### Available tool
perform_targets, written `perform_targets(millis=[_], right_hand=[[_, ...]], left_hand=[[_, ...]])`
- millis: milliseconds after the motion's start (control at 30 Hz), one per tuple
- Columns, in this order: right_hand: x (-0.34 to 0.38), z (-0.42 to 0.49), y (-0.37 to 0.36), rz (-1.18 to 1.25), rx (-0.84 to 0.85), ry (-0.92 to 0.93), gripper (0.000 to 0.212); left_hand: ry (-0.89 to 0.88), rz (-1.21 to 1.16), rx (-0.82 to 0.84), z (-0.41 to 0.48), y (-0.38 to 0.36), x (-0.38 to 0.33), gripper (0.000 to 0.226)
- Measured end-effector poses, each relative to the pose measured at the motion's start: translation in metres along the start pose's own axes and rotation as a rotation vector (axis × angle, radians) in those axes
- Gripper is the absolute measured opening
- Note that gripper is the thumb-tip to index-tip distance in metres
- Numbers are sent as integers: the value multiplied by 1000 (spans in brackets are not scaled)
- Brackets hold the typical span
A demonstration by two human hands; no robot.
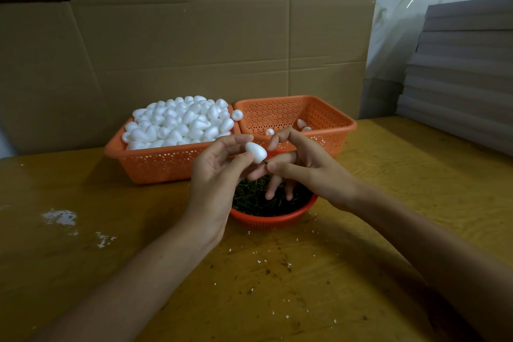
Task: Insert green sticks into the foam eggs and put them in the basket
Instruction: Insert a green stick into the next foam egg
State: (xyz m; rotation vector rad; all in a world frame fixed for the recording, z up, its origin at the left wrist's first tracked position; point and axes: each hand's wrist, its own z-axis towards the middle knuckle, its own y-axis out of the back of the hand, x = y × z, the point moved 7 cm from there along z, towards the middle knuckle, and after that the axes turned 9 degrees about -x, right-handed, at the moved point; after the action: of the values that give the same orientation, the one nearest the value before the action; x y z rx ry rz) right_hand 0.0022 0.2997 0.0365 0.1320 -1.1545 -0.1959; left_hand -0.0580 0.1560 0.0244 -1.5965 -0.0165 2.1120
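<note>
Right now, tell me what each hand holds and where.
Left hand pinches a foam egg by its sides; right hand pinches a green stick close to the egg.

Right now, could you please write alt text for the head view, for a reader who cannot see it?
A person's left hand holds a foam egg while the right hand pinches a green stick at its end, above a red bowl of sticks on a table. Behind stand two orange baskets, the left basket heaped with eggs, the right basket holding a few.

Wooden table point(305, 286), full basket point(155, 164), near-empty basket point(327, 119), bowl point(266, 222)
</note>
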Motion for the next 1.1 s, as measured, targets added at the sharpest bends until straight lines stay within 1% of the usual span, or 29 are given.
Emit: perform_targets(millis=[367, 600, 900, 1000, 1100], right_hand=[[0, 0, -3, -32, 20, -27, 27], [-6, 0, -4, -67, 43, -49, 29], [-8, 1, -3, -67, 31, -37, 28], [-8, 1, 0, -38, 10, -51, 26], [-4, 3, 11, 92, -59, -64, 16]], left_hand=[[-29, 20, 20, 1, 1, -1, 22], [-66, 17, 98, -1, -3, -2, 28], [-70, 6, 101, -1, -3, -3, 30], [-79, 21, 99, -1, -3, -4, 37], [-83, 4, 106, -2, -4, -3, 57]])
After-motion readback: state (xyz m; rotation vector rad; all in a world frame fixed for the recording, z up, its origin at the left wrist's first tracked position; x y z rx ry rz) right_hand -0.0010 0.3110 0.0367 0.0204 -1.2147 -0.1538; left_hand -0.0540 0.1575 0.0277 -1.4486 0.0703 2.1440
